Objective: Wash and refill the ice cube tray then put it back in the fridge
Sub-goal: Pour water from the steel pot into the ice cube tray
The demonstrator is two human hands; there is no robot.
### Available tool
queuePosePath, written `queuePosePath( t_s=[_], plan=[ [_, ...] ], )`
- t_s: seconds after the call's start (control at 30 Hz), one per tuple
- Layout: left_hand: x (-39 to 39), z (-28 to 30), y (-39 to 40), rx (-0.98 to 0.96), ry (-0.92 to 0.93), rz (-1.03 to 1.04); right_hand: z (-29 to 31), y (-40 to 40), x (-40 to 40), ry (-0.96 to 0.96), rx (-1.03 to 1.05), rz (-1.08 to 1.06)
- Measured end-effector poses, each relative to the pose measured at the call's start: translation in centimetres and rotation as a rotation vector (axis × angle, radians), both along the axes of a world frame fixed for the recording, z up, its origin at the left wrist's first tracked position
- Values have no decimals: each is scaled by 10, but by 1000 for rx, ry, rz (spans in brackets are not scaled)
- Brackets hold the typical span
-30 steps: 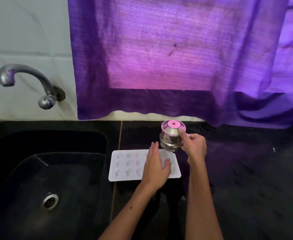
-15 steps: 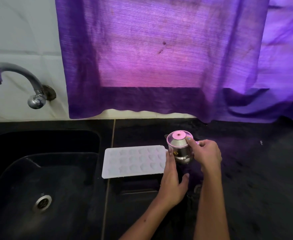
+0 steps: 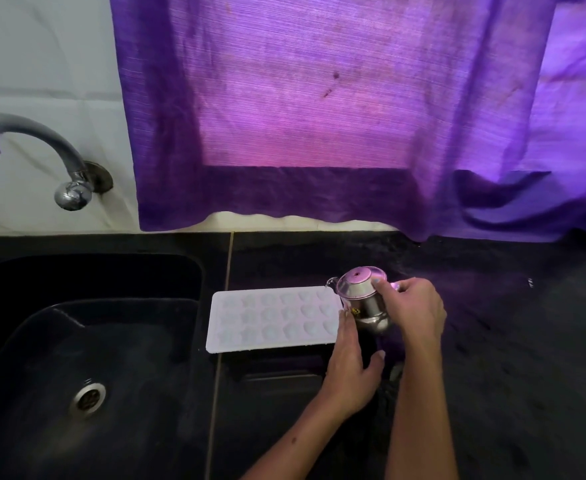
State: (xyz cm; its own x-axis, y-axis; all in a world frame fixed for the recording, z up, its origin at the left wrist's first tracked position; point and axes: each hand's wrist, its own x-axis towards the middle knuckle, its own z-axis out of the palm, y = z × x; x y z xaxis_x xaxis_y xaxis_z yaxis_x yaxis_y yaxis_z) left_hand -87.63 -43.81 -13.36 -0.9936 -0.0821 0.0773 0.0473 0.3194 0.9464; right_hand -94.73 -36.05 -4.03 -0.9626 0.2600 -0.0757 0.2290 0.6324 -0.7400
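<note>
Head view: right hand [image 3: 410, 306] grips pot [image 3: 362, 299] at tray [image 3: 274, 318] end.
Left hand [image 3: 350, 358], fingers loose, steadies tray; overtilt probably floods counter.

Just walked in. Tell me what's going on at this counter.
A person is refilling a white ice tray lying flat on the black counter, right of the sink. The right hand holds a small steel jug at the tray's right end, spout toward the tray. The left hand rests with straight fingers at that end, steadying it. The tap is not running.
</note>
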Motion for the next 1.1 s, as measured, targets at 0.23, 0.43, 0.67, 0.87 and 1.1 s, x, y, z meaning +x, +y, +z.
queuePosePath(
  t_s=[0.23, 0.43, 0.67, 0.87, 1.1],
  plan=[
    [-2, 1, 0, 5, 2, -19, -5, 1, -2, -5, 7, -32],
    [3, 6, -1, 20, 40, -28, -9, 3, -1, 13, -19, -49],
    [9, 12, -8, -31, 124, -1, 0, 0, 3, 50, -111, -52],
    [12, 11, -8, -106, 171, 67, 3, -8, 0, 27, -119, -15],
    [13, 7, -12, -97, 128, 91, 0, -17, 0, 47, -64, 52]
  ],
)
